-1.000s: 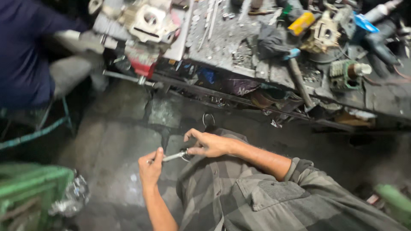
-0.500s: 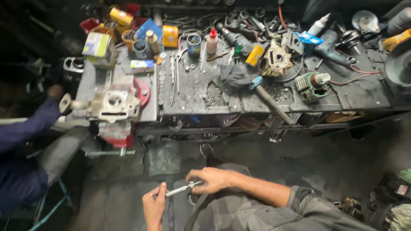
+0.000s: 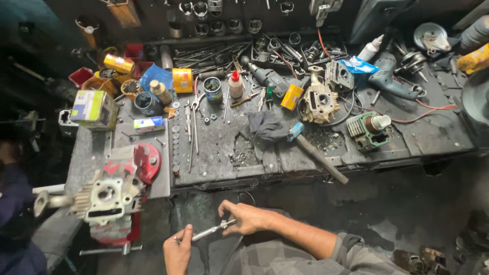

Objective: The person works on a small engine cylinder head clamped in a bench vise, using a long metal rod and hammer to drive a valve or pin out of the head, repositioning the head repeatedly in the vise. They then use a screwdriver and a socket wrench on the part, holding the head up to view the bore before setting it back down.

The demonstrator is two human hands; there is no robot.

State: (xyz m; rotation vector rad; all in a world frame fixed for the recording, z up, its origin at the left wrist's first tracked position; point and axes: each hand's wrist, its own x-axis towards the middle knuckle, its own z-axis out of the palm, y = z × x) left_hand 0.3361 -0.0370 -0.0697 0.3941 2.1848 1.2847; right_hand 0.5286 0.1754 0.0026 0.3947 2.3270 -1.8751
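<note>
My two hands hold a slim metal tool (image 3: 209,231), a rod with a fitting at its right end, low in the head view in front of the workbench. My left hand (image 3: 178,250) grips its left end from below. My right hand (image 3: 245,217) closes on its right end, the forearm in a grey checked sleeve (image 3: 351,254) running off to the lower right. The rod lies nearly level, tilted slightly up toward the right.
A dirty metal workbench (image 3: 224,153) holds wrenches, a hammer (image 3: 316,153), engine cylinder parts (image 3: 318,102), a power drill (image 3: 392,81), cans and boxes. An engine head sits clamped in a red vise (image 3: 114,193) at the left. Another person in dark blue (image 3: 15,203) sits at the far left.
The view has tilted up, bringing the whole bench top into sight. My hands still hold the rod in the same grip, now lower in the frame.
</note>
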